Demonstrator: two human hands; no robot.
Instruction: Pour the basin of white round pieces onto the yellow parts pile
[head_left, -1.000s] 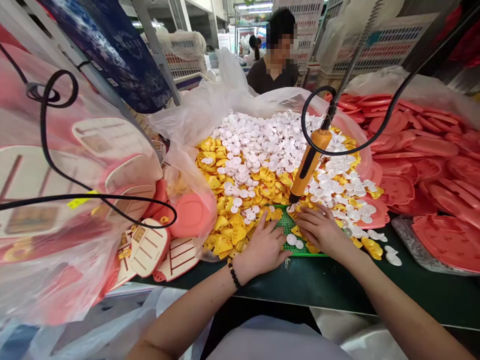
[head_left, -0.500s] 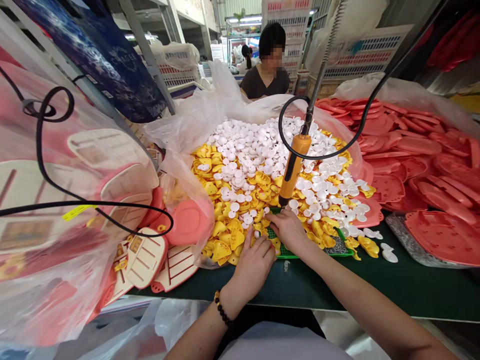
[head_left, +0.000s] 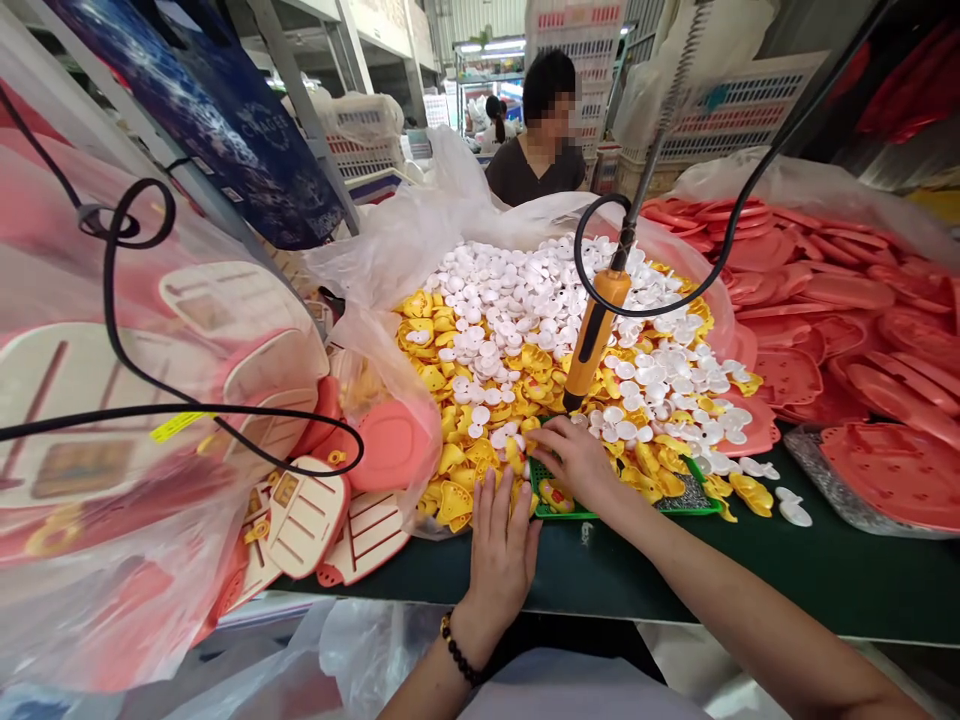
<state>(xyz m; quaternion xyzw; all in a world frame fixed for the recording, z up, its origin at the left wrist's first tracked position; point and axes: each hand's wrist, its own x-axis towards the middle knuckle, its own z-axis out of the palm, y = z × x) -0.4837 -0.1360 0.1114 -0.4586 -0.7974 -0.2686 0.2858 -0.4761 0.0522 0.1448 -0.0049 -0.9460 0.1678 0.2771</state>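
Note:
My left hand (head_left: 500,560) stands on its fingertips at the front of a heap of yellow plastic parts (head_left: 480,430), its fingers spread against them and holding nothing I can see. My right hand (head_left: 577,465) lies bent over a green perforated board (head_left: 555,500), its fingertips among the yellow parts and white plastic discs (head_left: 540,310). One yellow part (head_left: 556,495) rests on the board. An orange electric screwdriver (head_left: 595,340) hangs from a coiled support just behind my right hand, its tip above the pile.
Red-pink plastic shells (head_left: 825,290) are heaped at right, with one on a metal tray (head_left: 892,475). Cream-and-pink shells (head_left: 304,517) and a plastic bag (head_left: 112,560) lie at left. A black cable (head_left: 142,230) loops overhead. A co-worker (head_left: 536,150) stands beyond the pile among white crates (head_left: 577,70).
My left hand has moved back toward me and its fingers have straightened. The green board shows more, now with a yellow part on it. My right hand has shifted slightly left.

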